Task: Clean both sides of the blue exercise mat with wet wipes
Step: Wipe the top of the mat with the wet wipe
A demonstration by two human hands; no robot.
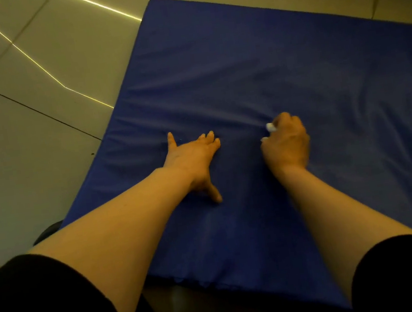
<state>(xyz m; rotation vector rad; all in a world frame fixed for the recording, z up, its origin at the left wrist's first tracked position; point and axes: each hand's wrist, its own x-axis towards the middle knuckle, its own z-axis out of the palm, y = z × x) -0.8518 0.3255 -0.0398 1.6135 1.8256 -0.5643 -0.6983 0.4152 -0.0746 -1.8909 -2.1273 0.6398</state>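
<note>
**Blue exercise mat: soft, loose-skinned, wipe mid-surface**

Head view:

Blue exercise mat (251,51) flat on tiled floor (10,130), near edge just in front of knees, far corner top centre, right side running out of frame. Cover thin and slack: creases fanning from both hands and bunching at right, so likely to drag and ruck under a hard stroke. Padded underneath, judging by thick rounded left edge. Prob. light but floppy and wide; for flipping to 2nd side, best taken at near edge or left edge w/ both hands, not by pinching the cover.

Left hand (194,157): grip open, palm down, fingers spread, pressing on mat to pin the cover. Thumb pointing back toward body.

Right hand (286,144): grip closed round a wet wipe (270,127), only small white bits showing past knuckles; hand slightly blurred. Wipe touching mat near its middle.

Progress: top face being wiped; no way to tell how much done, no wet sheen readable in dim light. Underside not visible.

Around: black sleeves (48,305) at bottom corners, dark rounded object (48,229) at mat's near-left corner, unidentifiable. Thin bright light streaks on tiles, upper left. No wipe pack in sight. Nothing on mat besides hands.
</note>
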